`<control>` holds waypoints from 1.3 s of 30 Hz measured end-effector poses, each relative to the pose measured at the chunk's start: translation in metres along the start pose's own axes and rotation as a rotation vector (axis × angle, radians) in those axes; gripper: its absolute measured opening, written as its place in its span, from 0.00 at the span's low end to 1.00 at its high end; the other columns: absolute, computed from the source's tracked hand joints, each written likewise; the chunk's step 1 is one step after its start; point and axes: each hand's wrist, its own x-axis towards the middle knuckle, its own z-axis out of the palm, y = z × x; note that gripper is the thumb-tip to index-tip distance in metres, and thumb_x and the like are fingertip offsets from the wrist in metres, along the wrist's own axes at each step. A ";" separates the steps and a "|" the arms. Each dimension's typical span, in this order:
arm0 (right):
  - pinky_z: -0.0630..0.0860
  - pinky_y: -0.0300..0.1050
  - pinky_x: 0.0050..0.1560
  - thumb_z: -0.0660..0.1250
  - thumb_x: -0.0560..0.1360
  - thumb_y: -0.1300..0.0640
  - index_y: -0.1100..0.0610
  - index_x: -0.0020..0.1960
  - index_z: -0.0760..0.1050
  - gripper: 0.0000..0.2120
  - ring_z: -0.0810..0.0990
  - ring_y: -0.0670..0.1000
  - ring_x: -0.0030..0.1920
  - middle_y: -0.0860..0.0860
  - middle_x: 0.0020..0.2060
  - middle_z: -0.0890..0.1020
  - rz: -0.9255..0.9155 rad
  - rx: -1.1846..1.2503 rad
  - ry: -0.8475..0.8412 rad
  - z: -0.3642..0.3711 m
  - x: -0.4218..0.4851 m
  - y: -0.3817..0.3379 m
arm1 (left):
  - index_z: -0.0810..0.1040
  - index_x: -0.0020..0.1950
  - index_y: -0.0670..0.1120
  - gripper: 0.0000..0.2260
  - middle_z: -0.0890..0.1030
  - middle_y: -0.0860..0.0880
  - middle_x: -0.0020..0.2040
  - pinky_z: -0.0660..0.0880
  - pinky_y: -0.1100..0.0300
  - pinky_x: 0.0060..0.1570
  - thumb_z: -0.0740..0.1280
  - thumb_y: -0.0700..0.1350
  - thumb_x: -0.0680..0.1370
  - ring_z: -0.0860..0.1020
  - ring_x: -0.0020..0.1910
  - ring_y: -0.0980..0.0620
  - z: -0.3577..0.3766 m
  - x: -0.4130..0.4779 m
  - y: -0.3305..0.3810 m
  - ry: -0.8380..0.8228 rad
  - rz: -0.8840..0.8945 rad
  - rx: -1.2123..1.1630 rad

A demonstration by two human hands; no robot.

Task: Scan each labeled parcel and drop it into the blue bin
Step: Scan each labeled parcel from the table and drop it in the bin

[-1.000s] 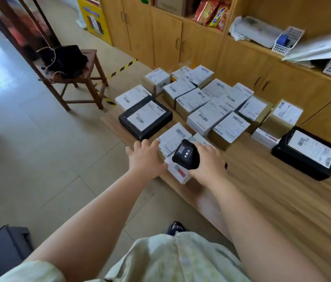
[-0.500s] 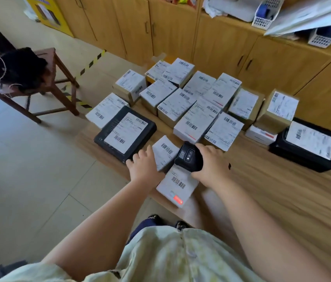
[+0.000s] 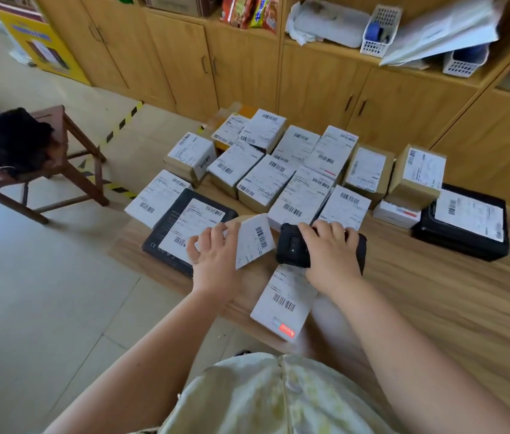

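- Wooden table (image 3: 435, 324) runs out from the person's waist. At its near edge lies a flat white parcel (image 3: 281, 305), barcode label up, with a red mark at its near corner.
- Just beyond, the right hand (image 3: 332, 252) is curled round a black scanner (image 3: 292, 247), which sits over that parcel's far end.
- Beside it, the left hand (image 3: 216, 255) grips a small parcel (image 3: 253, 239), fingers wrapped over its left side. The box is tipped up on edge, label turned to the right, close to the scanner.
- Left of that hand lies a flat black box (image 3: 181, 227) with a white label.
- Farther back, labelled cartons (image 3: 278, 173) stand packed together. Another black box (image 3: 463, 223) lies well to the right.
- Wooden cabinets (image 3: 310, 89) line the wall behind. A stool (image 3: 68, 158) bearing a dark bag (image 3: 9, 139) stands on the tiled floor (image 3: 43, 308) at left.
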 end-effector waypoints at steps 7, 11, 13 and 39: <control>0.49 0.60 0.73 0.68 0.70 0.62 0.48 0.77 0.55 0.40 0.59 0.57 0.70 0.51 0.70 0.63 0.043 -0.018 0.009 -0.004 -0.006 -0.001 | 0.56 0.76 0.54 0.38 0.63 0.48 0.69 0.32 0.49 0.64 0.71 0.44 0.70 0.54 0.68 0.47 -0.005 0.003 0.001 -0.003 0.009 0.007; 0.50 0.60 0.75 0.69 0.70 0.61 0.48 0.77 0.54 0.40 0.59 0.56 0.70 0.50 0.70 0.63 0.061 -0.021 0.018 -0.004 -0.011 -0.001 | 0.56 0.77 0.54 0.39 0.62 0.49 0.70 0.35 0.48 0.66 0.71 0.44 0.70 0.55 0.69 0.47 -0.007 0.002 0.001 0.006 0.005 0.012; 0.50 0.60 0.75 0.69 0.70 0.61 0.48 0.77 0.54 0.40 0.59 0.56 0.70 0.50 0.70 0.63 0.078 -0.014 0.015 -0.004 -0.013 0.000 | 0.56 0.77 0.55 0.38 0.62 0.49 0.70 0.32 0.49 0.65 0.70 0.44 0.71 0.54 0.70 0.46 -0.008 0.000 0.001 0.006 0.007 -0.015; 0.54 0.60 0.70 0.71 0.70 0.58 0.47 0.77 0.56 0.41 0.60 0.56 0.68 0.50 0.68 0.65 0.309 0.024 0.083 -0.007 -0.055 -0.010 | 0.54 0.76 0.54 0.38 0.59 0.48 0.71 0.45 0.42 0.72 0.69 0.41 0.71 0.52 0.71 0.45 -0.016 0.013 -0.005 -0.002 0.176 0.004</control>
